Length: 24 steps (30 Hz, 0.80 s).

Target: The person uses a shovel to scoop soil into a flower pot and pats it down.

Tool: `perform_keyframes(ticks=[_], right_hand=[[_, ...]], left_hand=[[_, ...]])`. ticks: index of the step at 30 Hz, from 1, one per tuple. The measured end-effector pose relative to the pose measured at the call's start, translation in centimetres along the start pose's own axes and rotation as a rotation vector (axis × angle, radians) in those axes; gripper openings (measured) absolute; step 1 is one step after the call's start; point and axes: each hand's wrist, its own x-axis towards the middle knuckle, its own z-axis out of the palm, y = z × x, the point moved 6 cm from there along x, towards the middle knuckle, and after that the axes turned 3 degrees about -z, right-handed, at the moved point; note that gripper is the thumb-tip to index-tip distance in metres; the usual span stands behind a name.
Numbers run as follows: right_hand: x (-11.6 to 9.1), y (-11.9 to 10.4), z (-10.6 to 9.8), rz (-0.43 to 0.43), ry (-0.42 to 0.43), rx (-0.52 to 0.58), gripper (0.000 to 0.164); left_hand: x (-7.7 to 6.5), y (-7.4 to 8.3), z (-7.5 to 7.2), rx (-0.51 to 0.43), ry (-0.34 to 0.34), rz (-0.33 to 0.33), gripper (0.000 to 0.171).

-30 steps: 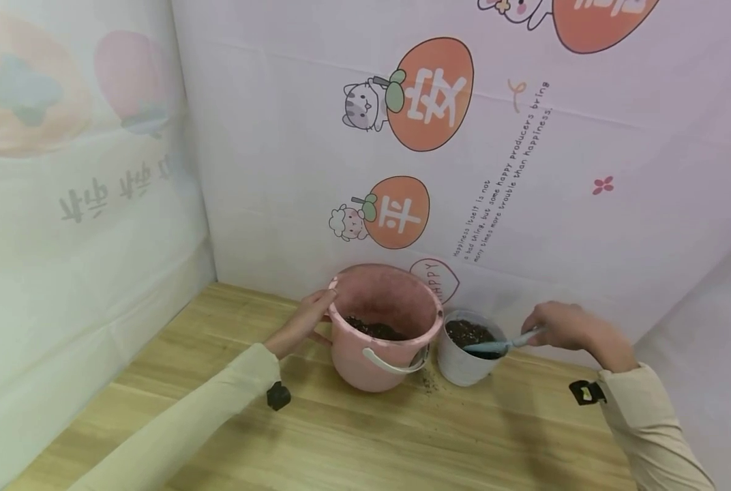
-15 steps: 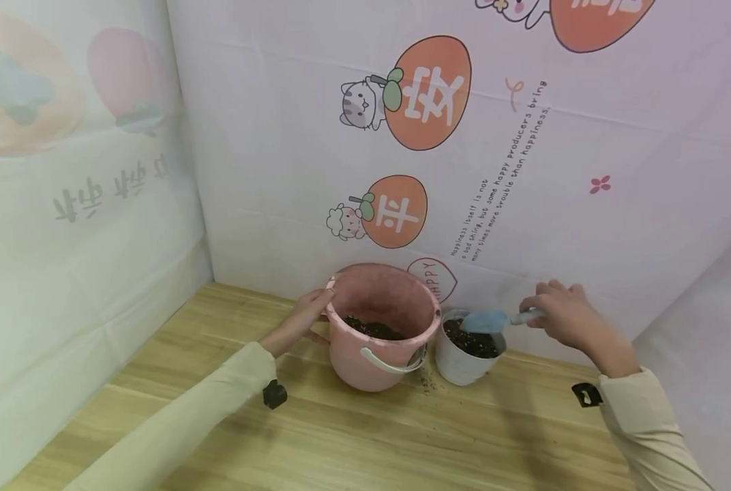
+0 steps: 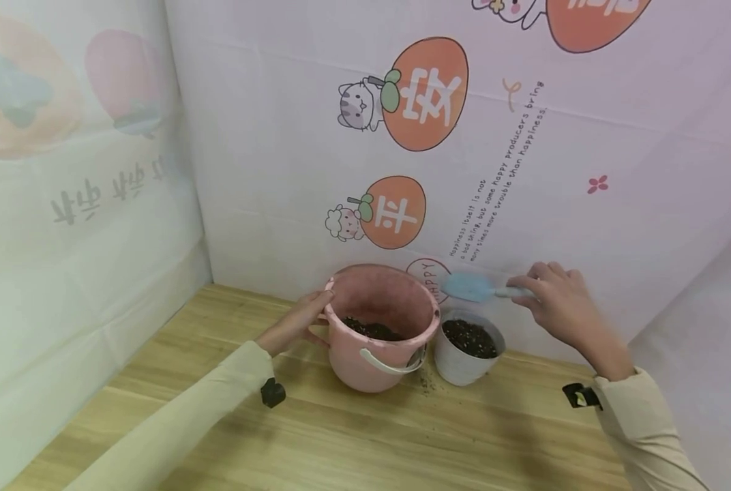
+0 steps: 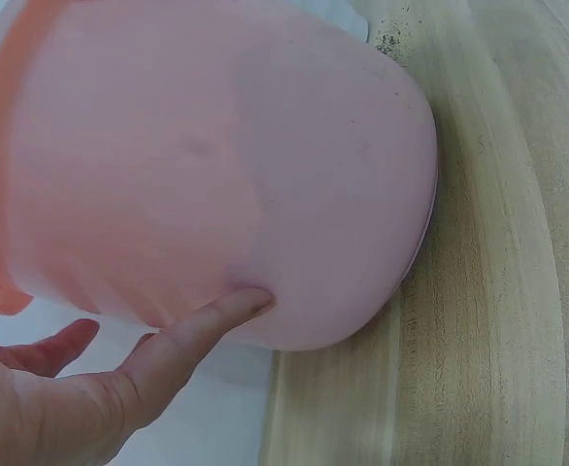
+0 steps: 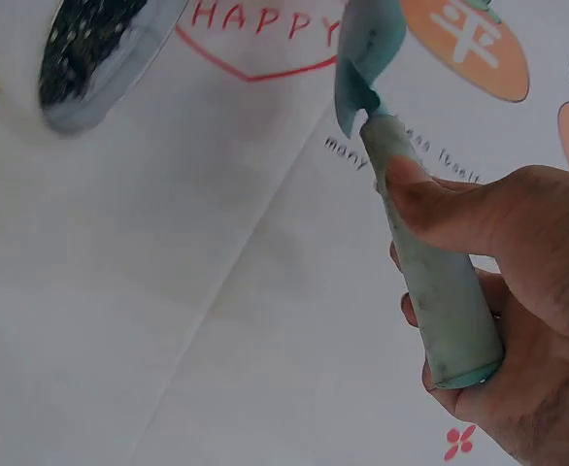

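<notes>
In my right hand [image 3: 564, 303] I hold a small light-blue hand trowel [image 3: 467, 287] by its pale handle. The right wrist view shows my thumb and fingers wrapped round that handle [image 5: 435, 282]. Its blurred blade hangs above the white pot [image 3: 464, 367], which is filled with dark soil [image 3: 468, 338]. Left of the pot stands a pink bucket [image 3: 365, 368] with more soil [image 3: 371, 330] low inside. My left hand [image 3: 294, 320] holds the bucket at its left rim, and the left wrist view shows the thumb [image 4: 221, 316] against its outer wall. Some fingers are partly hidden there.
Both vessels stand on a wood-grain table [image 3: 353, 443], close to a white printed cloth [image 3: 279, 170] hung behind. A few soil crumbs [image 3: 427, 382] lie between them. The bucket's white carrying handle [image 3: 390, 363] hangs at its front.
The trowel has come up out of the pot's soil and moved slightly left, its blade turning on the way. My left hand and the bucket stay in place.
</notes>
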Motion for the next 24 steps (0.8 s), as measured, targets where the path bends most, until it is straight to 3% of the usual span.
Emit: perform_keyframes(ticks=[5,13,24], right_hand=[[1.1,-1.3,-0.2,-0.016,0.075,0.041,0.025],[2.5,-3.5,0.5,-0.024,0.127,0.093,0.027],[4.3,-6.3,2.7,-0.178,0.171,-0.021,0.031]], left_hand=[[-0.1,0.1,0.1,-0.008,-0.013,0.014,0.071],[0.0,0.1,0.0,0.007,-0.004,0.021,0.069],[-0.3,0.3,-0.3,0.006,-0.016,0.064,0.068]])
